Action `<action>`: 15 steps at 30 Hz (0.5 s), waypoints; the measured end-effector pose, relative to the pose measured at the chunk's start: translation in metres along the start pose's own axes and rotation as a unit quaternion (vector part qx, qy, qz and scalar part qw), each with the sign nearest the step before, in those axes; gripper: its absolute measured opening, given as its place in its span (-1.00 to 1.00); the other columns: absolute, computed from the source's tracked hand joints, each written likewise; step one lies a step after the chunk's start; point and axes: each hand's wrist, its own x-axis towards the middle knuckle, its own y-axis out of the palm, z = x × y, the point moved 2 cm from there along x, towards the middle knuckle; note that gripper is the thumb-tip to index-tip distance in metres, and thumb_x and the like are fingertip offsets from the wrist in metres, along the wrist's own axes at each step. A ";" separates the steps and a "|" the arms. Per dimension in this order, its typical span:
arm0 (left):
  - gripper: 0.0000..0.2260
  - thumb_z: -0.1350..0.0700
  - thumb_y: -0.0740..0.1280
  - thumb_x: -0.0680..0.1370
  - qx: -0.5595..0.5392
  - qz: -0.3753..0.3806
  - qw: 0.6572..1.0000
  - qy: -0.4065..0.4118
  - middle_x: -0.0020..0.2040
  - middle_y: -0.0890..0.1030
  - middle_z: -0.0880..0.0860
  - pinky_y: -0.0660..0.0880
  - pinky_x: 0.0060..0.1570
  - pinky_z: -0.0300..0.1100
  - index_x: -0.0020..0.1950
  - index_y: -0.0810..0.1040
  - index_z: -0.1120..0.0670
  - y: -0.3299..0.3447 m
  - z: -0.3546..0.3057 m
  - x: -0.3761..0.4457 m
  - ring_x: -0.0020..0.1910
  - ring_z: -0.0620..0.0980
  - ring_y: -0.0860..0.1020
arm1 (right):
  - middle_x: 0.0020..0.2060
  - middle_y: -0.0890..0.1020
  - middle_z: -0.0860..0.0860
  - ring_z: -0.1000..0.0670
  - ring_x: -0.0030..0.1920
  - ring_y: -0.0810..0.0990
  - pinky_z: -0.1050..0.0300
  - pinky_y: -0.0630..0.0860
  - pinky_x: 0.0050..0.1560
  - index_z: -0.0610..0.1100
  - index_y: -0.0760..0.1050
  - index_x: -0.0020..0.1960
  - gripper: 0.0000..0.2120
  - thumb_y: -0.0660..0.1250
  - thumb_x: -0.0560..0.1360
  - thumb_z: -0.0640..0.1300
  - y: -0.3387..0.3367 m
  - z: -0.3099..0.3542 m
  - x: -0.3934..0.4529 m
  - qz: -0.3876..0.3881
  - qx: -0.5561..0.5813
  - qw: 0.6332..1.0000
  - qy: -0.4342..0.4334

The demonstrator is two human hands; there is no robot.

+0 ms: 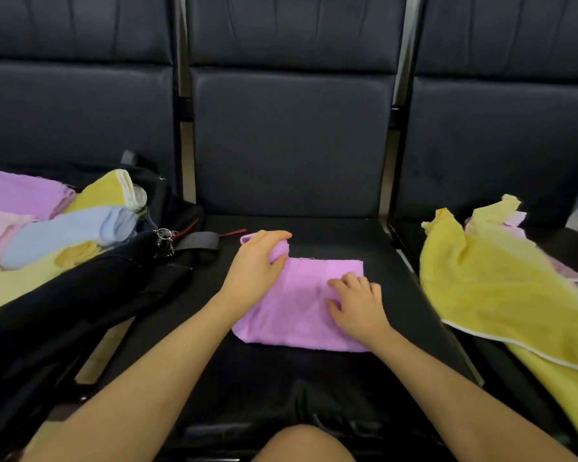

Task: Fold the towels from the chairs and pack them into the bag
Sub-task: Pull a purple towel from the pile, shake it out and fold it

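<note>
Purple towel [297,305] lies flat on the middle chair seat [314,378], long axis running left to right, far edge straight, near edge curving toward the knee [301,443]. Bare dark seat shows beyond the fingertips and on the near side of both wrists.

Left hand [257,265]: fingers curled round the towel's far-left corner, bunching it up off the seat. Right hand [357,305]: fingers loosely spread, pressing flat on the towel's right half.

Just left of the left hand's fingers, the black bag [90,295] with a keyring [164,240], folded towels [64,228] stacked on it. Right of the right hand's fingers, well apart, a yellow towel [501,281] heaped on the next seat.
</note>
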 end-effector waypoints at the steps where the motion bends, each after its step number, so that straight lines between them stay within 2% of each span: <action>1: -0.69 0.29 0.28 0.54 0.003 0.001 1.000 0.011 0.18 0.57 0.03 0.28 0.14 -0.37 0.28 0.53 0.15 0.008 -0.006 0.002 0.22 -0.01 0.47 | 0.23 0.43 0.02 -0.04 0.22 0.39 0.06 0.17 0.22 0.01 0.34 0.38 -0.64 0.08 0.61 0.03 -0.003 -0.009 -0.004 -0.001 0.009 1.000 0.016; 4: -0.71 0.29 0.27 0.48 0.015 0.002 0.999 0.042 0.12 0.61 0.08 0.45 0.13 -0.06 0.19 0.58 0.18 0.036 -0.024 0.008 0.15 0.16 0.54 | 0.21 0.53 0.05 0.01 0.24 0.43 0.06 0.11 0.27 0.03 0.32 0.42 -0.64 0.05 0.64 0.00 -0.012 -0.024 -0.010 -0.015 0.119 0.991 0.067; 5: -0.70 0.27 0.28 0.48 0.012 0.009 0.999 0.040 0.13 0.61 0.07 0.46 0.12 -0.04 0.20 0.58 0.16 0.044 -0.033 0.010 0.13 0.16 0.54 | 0.20 0.55 0.04 0.00 0.24 0.45 0.06 0.11 0.28 0.02 0.31 0.43 -0.64 0.04 0.65 -0.02 -0.015 -0.027 -0.011 -0.031 0.181 0.979 0.091; 6: -0.68 0.27 0.29 0.50 0.001 0.029 0.999 0.031 0.15 0.60 0.05 0.43 0.14 -0.12 0.24 0.56 0.13 0.053 -0.041 0.010 0.12 0.11 0.54 | 0.21 0.56 0.02 0.00 0.25 0.46 0.07 0.11 0.29 -0.01 0.31 0.43 -0.64 0.04 0.66 -0.03 -0.018 -0.029 -0.012 -0.050 0.243 0.962 0.115; 7: -0.66 0.27 0.29 0.52 -0.023 0.063 0.998 0.017 0.15 0.59 0.02 0.39 0.13 -0.29 0.29 0.53 0.10 0.062 -0.048 0.009 0.10 0.02 0.54 | 0.23 0.54 0.01 -0.01 0.27 0.46 0.07 0.13 0.30 -0.04 0.32 0.42 -0.64 0.03 0.66 -0.03 -0.021 -0.031 -0.013 -0.072 0.288 0.945 0.134; 8: -0.64 0.27 0.30 0.53 -0.063 0.111 0.992 -0.003 0.14 0.58 0.00 0.36 0.05 -0.44 0.33 0.49 0.08 0.070 -0.054 0.007 0.08 -0.07 0.54 | 0.27 0.52 0.00 -0.01 0.29 0.45 0.06 0.15 0.32 -0.06 0.31 0.42 -0.64 0.03 0.66 -0.04 -0.024 -0.032 -0.014 -0.092 0.316 0.932 0.150; 9: -0.62 0.26 0.30 0.54 -0.103 0.157 0.982 -0.026 0.14 0.58 0.00 0.37 0.00 -0.49 0.35 0.47 0.06 0.078 -0.057 0.006 0.05 -0.11 0.54 | 0.30 0.49 -0.02 -0.03 0.31 0.43 0.03 0.17 0.34 -0.08 0.30 0.43 -0.63 0.03 0.66 -0.04 -0.025 -0.034 -0.015 -0.106 0.332 0.923 0.162; 10: -0.62 0.26 0.30 0.55 -0.129 0.186 0.973 -0.045 0.14 0.58 -0.01 0.39 -0.04 -0.52 0.35 0.47 0.05 0.084 -0.056 0.005 0.03 -0.13 0.54 | 0.32 0.47 -0.04 -0.05 0.32 0.41 0.00 0.19 0.35 -0.10 0.29 0.43 -0.63 0.04 0.66 -0.04 -0.026 -0.035 -0.016 -0.113 0.335 0.920 0.168; 12: -0.68 0.26 0.27 0.56 -0.156 0.178 0.968 -0.087 0.12 0.56 -0.04 0.38 -0.04 -0.51 0.31 0.51 0.06 0.084 -0.047 0.001 0.08 -0.13 0.54 | 0.34 0.43 -0.07 -0.06 0.32 0.40 0.01 0.23 0.32 -0.11 0.29 0.44 -0.62 0.05 0.65 -0.04 -0.025 -0.035 -0.018 -0.119 0.295 0.935 0.159; 14: -0.72 0.25 0.23 0.58 -0.132 0.139 0.975 -0.113 0.15 0.55 -0.06 0.38 0.09 -0.45 0.26 0.55 0.08 0.075 -0.031 -0.004 0.18 -0.11 0.52 | 0.36 0.40 -0.05 -0.04 0.31 0.38 0.05 0.24 0.31 -0.09 0.28 0.44 -0.61 0.07 0.65 -0.03 -0.023 -0.034 -0.018 -0.120 0.240 0.955 0.125; 15: -0.72 0.22 0.21 0.59 -0.083 0.133 0.981 -0.111 0.20 0.54 -0.08 0.36 0.17 -0.37 0.27 0.55 0.06 0.070 -0.021 -0.007 0.22 -0.09 0.49 | 0.36 0.39 -0.03 -0.03 0.31 0.38 0.07 0.24 0.30 -0.07 0.28 0.44 -0.61 0.08 0.64 -0.02 -0.022 -0.033 -0.018 -0.116 0.212 0.965 0.100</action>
